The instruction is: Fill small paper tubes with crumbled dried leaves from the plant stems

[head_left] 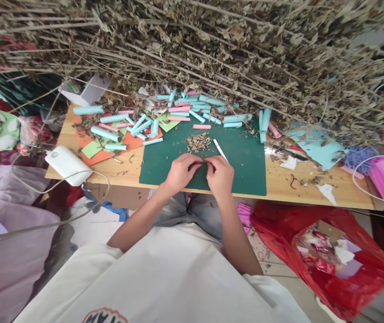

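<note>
My left hand (182, 171) and my right hand (220, 174) meet over a dark green cutting mat (249, 166), thumbs and fingertips pinched together. Something small and dark seems to be between the fingertips, too small to name. Just beyond the hands lies a small heap of dried plant bits (199, 142). A thin white stick, perhaps a pen (220, 150), rests on the mat beside my right hand, partly behind it. Rolled blue paper tubes (237, 118) and a pink paper tube (201, 127) lie along the mat's far edge.
Dried leafy stalks (192, 49) hang over the table's back. To the left lie a white power bank (68, 165) with a cable and orange paper (100, 154). On the right are a black pen-like tool (291, 153), blue yarn (360, 158) and a red trash bag (373, 273) below.
</note>
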A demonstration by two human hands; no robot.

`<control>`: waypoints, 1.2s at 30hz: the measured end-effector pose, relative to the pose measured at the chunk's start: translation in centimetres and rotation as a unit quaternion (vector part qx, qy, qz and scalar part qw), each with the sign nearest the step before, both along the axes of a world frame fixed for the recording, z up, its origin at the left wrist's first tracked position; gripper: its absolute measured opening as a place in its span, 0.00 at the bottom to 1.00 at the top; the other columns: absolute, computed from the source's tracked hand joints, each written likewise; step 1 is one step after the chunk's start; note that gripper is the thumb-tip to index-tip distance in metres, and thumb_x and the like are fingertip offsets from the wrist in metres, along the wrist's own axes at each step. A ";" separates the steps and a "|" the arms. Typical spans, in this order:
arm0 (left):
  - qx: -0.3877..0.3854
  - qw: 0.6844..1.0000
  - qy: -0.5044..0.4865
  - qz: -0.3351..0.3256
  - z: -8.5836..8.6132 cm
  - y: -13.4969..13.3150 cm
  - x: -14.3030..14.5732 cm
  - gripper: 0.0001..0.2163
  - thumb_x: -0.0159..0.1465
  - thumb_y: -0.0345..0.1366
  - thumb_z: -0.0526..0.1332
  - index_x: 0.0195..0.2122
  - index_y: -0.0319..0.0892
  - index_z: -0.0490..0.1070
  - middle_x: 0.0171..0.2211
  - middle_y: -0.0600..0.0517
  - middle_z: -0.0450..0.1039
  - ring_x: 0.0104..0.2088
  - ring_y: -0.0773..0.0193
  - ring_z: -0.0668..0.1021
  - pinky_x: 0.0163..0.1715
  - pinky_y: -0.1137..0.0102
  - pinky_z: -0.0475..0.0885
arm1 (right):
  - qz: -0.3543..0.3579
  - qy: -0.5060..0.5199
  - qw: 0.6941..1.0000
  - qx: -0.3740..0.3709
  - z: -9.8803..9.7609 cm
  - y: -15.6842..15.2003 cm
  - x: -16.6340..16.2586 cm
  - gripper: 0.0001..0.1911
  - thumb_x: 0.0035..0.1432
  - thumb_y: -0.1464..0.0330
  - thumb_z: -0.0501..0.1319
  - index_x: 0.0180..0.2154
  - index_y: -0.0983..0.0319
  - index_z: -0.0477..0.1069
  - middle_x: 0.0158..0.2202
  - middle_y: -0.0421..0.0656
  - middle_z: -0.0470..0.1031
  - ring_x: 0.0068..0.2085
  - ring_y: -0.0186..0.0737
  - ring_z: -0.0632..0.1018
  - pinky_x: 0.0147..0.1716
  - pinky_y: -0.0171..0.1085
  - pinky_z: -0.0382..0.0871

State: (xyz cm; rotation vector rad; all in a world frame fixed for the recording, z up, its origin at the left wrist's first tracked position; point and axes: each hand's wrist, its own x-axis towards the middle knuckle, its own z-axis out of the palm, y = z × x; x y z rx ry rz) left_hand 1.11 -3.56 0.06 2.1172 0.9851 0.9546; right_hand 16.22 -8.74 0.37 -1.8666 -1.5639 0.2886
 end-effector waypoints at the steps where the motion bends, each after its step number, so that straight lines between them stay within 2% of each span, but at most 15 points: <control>1: 0.007 1.000 0.006 -0.004 0.1 0.1 0.0 0.05 0.67 0.32 0.59 0.38 0.42 0.75 0.36 0.50 0.77 0.38 0.64 0.78 0.41 0.69 0.74 | 0.002 -0.005 1.000 -0.002 0.1 0.0 0.0 0.15 0.60 0.75 0.52 0.39 0.60 0.77 0.39 0.46 0.79 0.42 0.43 0.78 0.43 0.40 0.71; 5: 0.036 0.998 0.040 -0.014 0.4 0.5 -0.2 0.11 0.70 0.34 0.53 0.42 0.40 0.75 0.37 0.46 0.77 0.41 0.61 0.77 0.43 0.66 0.73 | -0.008 -0.018 1.000 0.005 0.7 0.3 -0.1 0.13 0.61 0.71 0.55 0.43 0.61 0.77 0.40 0.47 0.77 0.41 0.44 0.77 0.42 0.40 0.71; 8: 0.045 0.999 0.025 -0.013 0.7 0.4 -0.5 0.12 0.71 0.32 0.51 0.45 0.40 0.74 0.40 0.45 0.76 0.43 0.61 0.76 0.45 0.65 0.73 | -0.008 -0.021 1.000 0.007 1.2 1.4 -0.1 0.12 0.62 0.68 0.57 0.44 0.61 0.76 0.39 0.47 0.77 0.39 0.44 0.76 0.42 0.40 0.71; 12: 0.036 0.999 -0.027 0.030 1.0 -0.4 -1.1 0.10 0.70 0.33 0.53 0.45 0.41 0.74 0.39 0.46 0.77 0.41 0.62 0.77 0.45 0.66 0.73 | 0.008 -0.047 0.999 0.003 1.3 3.7 -0.3 0.14 0.63 0.69 0.56 0.48 0.59 0.75 0.39 0.47 0.76 0.40 0.44 0.75 0.41 0.40 0.69; 15: 0.025 0.997 -0.032 0.061 1.2 -1.1 -1.7 0.10 0.70 0.34 0.54 0.45 0.42 0.74 0.38 0.47 0.78 0.39 0.63 0.78 0.44 0.67 0.73 | 0.019 -0.051 0.999 0.005 1.0 5.0 -0.2 0.12 0.63 0.70 0.56 0.44 0.58 0.77 0.39 0.47 0.76 0.41 0.44 0.75 0.41 0.39 0.69; 18: 0.013 0.996 -0.031 0.077 1.3 -1.4 -2.3 0.11 0.70 0.35 0.53 0.44 0.41 0.75 0.37 0.47 0.78 0.38 0.64 0.78 0.42 0.68 0.73 | 0.004 0.005 0.999 0.042 0.8 5.4 0.4 0.10 0.62 0.70 0.56 0.37 0.59 0.78 0.37 0.45 0.77 0.39 0.41 0.76 0.41 0.39 0.70; 22: -0.023 0.994 -0.042 0.096 1.3 -1.3 -2.6 0.11 0.70 0.36 0.54 0.44 0.41 0.75 0.35 0.48 0.78 0.36 0.65 0.78 0.40 0.69 0.73 | -0.057 0.123 0.986 0.097 0.7 5.0 1.8 0.09 0.61 0.67 0.59 0.36 0.60 0.78 0.36 0.45 0.79 0.36 0.39 0.78 0.36 0.38 0.73; 29: -0.068 0.989 -0.074 0.109 1.6 -0.8 -1.4 0.10 0.69 0.37 0.56 0.43 0.41 0.76 0.36 0.49 0.78 0.34 0.66 0.78 0.36 0.71 0.74 | -0.122 0.321 0.930 0.129 0.8 5.2 2.7 0.07 0.52 0.65 0.66 0.33 0.62 0.79 0.30 0.42 0.80 0.31 0.39 0.80 0.35 0.40 0.77; 32: -0.073 0.987 -0.087 0.110 2.2 -0.6 -0.9 0.10 0.68 0.37 0.57 0.43 0.41 0.76 0.37 0.48 0.78 0.36 0.66 0.79 0.37 0.71 0.75 | -0.145 0.434 0.877 0.146 1.6 4.7 2.1 0.09 0.50 0.64 0.69 0.34 0.61 0.77 0.28 0.40 0.79 0.30 0.36 0.80 0.33 0.38 0.78; 36: -0.118 0.980 -0.136 0.082 2.9 -0.5 -0.4 0.13 0.67 0.39 0.60 0.50 0.43 0.75 0.46 0.46 0.78 0.42 0.63 0.80 0.41 0.70 0.77 | -0.096 0.573 0.810 0.081 2.6 3.1 1.3 0.12 0.47 0.63 0.71 0.35 0.59 0.77 0.29 0.38 0.80 0.29 0.32 0.80 0.30 0.33 0.78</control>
